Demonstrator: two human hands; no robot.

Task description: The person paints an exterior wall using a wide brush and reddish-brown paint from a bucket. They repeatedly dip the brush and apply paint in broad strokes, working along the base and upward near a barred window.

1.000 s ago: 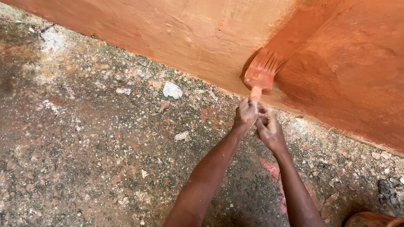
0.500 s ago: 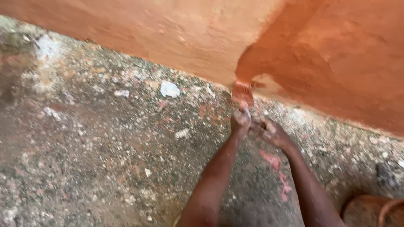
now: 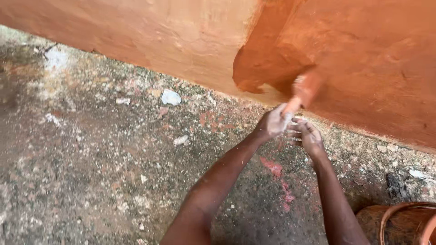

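A paint brush (image 3: 303, 90) with orange-stained bristles is blurred with motion against the low orange wall (image 3: 159, 36). My left hand (image 3: 271, 122) is shut on its handle. My right hand (image 3: 308, 135) sits just beside it, fingers curled at the handle's lower end; whether it grips is unclear. To the right of the brush the wall is a darker, wet orange (image 3: 363, 59); to the left it is paler. Both forearms reach up from the bottom of the view.
The rough concrete floor (image 3: 91, 159) is speckled with debris, a pale stone (image 3: 171, 97) and red paint spots (image 3: 272, 167). An orange-stained bucket rim (image 3: 399, 218) shows at the bottom right corner.
The brush has swept from the wall's base up and to the right. The camera view shifted, bringing the bucket further into the corner.
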